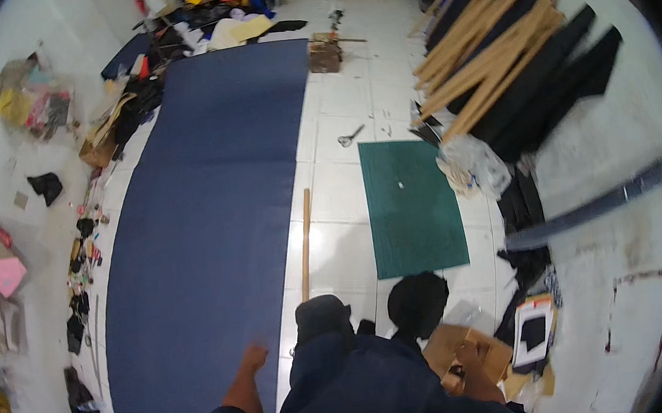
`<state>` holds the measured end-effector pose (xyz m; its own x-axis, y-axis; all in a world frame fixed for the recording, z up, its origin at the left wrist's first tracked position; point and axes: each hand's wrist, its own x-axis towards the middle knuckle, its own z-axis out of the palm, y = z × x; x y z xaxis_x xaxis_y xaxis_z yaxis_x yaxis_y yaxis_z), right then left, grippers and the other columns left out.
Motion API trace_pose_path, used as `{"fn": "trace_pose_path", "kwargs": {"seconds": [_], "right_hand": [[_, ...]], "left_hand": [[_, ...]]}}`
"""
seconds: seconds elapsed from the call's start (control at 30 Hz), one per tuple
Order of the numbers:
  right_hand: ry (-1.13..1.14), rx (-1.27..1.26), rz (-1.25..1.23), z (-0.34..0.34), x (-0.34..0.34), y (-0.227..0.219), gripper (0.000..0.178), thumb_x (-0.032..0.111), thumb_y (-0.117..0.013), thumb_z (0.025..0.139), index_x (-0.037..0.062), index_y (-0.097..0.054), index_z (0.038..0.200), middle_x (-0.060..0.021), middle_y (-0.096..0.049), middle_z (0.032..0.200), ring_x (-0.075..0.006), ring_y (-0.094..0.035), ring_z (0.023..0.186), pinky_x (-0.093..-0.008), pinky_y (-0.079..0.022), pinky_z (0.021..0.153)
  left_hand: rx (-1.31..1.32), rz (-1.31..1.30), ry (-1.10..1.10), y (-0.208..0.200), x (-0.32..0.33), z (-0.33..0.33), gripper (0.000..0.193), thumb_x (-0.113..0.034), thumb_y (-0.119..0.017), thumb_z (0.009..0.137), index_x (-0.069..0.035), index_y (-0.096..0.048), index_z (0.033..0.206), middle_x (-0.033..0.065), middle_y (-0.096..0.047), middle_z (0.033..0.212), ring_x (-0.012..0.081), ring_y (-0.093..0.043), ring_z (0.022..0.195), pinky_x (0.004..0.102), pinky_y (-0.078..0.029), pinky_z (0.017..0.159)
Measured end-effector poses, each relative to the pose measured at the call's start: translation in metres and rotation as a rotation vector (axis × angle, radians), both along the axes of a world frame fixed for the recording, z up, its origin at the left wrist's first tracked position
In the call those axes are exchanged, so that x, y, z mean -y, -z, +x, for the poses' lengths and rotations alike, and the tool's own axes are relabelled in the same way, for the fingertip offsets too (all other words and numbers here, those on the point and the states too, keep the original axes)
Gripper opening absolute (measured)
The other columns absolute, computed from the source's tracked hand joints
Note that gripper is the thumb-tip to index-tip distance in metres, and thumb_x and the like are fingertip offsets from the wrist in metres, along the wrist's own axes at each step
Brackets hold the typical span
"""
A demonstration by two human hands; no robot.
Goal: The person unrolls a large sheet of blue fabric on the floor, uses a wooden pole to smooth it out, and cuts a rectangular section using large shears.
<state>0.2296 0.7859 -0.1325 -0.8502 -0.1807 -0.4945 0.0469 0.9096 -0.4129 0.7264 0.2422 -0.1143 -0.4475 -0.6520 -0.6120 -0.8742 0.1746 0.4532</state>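
Over the near right part of a long dark blue sheet of material [202, 212], my left hand [255, 358] is blurred, so its fingers cannot be made out. The sheet lies spread along the floor on my left. My right hand [469, 355] is at an open cardboard box [442, 341] beside my right leg. Its fingers look bent, but what they hold, if anything, is unclear. Between the sheet and a green cutting mat [415, 214] lies a thin brown rod [306, 241]. Beyond the mat rests a pair of scissors [351, 137].
Long brown rolls [485, 61] and black rolls [554, 98] lean along the right wall. A crumpled clear plastic bag [476, 163] sits by the mat's far corner. Scraps of material [232, 31] heap up at the far left. Small odds and ends [82, 257] line the left wall.
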Motion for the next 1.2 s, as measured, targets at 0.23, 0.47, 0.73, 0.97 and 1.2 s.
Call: {"fn": "trace_pose_path", "kwargs": {"seconds": [0.23,0.47,0.73,0.97,1.2], "right_hand": [[-0.352,-0.257,-0.189,-0.273,0.312,-0.035,0.028,0.029,-0.069,0.087,0.0009,-0.069,0.092,-0.0126,-0.069,0.081,-0.0188,-0.066,0.072,-0.0315,-0.052,0.064],[-0.947,0.128,-0.035,-0.309,0.632,-0.113,0.048,0.042,-0.067,0.087,0.0038,-0.066,0.117,-0.0189,-0.069,0.105,-0.033,-0.067,0.097,-0.0413,-0.052,0.085],[-1.637,0.2,-0.109,-0.379,0.844,-0.144,0.052,0.047,-0.068,0.087,0.0086,-0.064,0.121,-0.0153,-0.067,0.106,-0.0333,-0.064,0.099,-0.0427,-0.05,0.086],[-2.345,-0.047,0.296,-0.482,1.006,-0.145,0.049,0.049,-0.059,0.092,0.0113,-0.063,0.123,-0.0153,-0.065,0.111,-0.0388,-0.058,0.11,-0.0479,-0.048,0.087],[-2.256,0.866,0.809,-0.538,1.066,-0.172,0.051,0.05,-0.045,0.1,0.004,-0.058,0.118,-0.018,-0.064,0.112,-0.0378,-0.058,0.111,-0.0507,-0.042,0.096]], "left_hand": [[0.405,0.435,-0.298,0.031,0.034,-0.087,0.044,-0.041,-0.049,0.097,-0.007,-0.066,0.121,0.021,-0.062,0.125,0.0402,-0.059,0.115,0.0475,-0.043,0.104],[-0.077,0.111,-0.481,-0.042,0.208,-0.323,0.051,-0.05,-0.06,0.088,-0.01,-0.068,0.118,0.0201,-0.068,0.114,0.0378,-0.062,0.112,0.0452,-0.046,0.099],[-0.43,-0.034,-0.752,-0.154,0.336,-0.531,0.04,-0.038,-0.069,0.088,-0.006,-0.068,0.113,0.0128,-0.071,0.09,0.0219,-0.068,0.086,0.0339,-0.052,0.079],[-0.053,-0.271,-0.489,-0.039,0.317,-0.674,0.041,-0.036,-0.061,0.088,-0.009,-0.065,0.118,0.0164,-0.066,0.115,0.0354,-0.058,0.115,0.0458,-0.048,0.094],[-0.378,0.357,-0.75,-0.125,0.275,-0.758,0.038,-0.03,-0.056,0.089,-0.008,-0.057,0.121,0.0198,-0.067,0.105,0.0382,-0.067,0.091,0.0484,-0.053,0.081]]}}
